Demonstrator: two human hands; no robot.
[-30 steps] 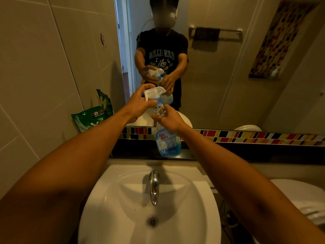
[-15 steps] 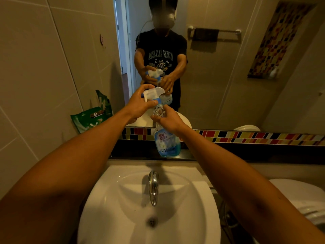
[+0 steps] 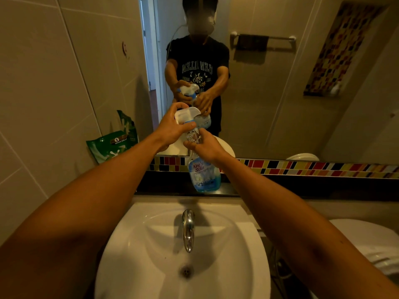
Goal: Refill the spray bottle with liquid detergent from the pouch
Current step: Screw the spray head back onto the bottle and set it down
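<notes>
Head cam: L hand grips sprayer head; R hand grips "King's Stella" bottle neck.

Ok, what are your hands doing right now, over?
Left hand shut on spray head. Right hand shut on spray bottle neck, bottle standing on ledge. Green pouch untouched at wall. Nothing in the way.

Two hands, left and right, grip one spray bottle; one green pouch left of them; one sink and one tap below.
</notes>
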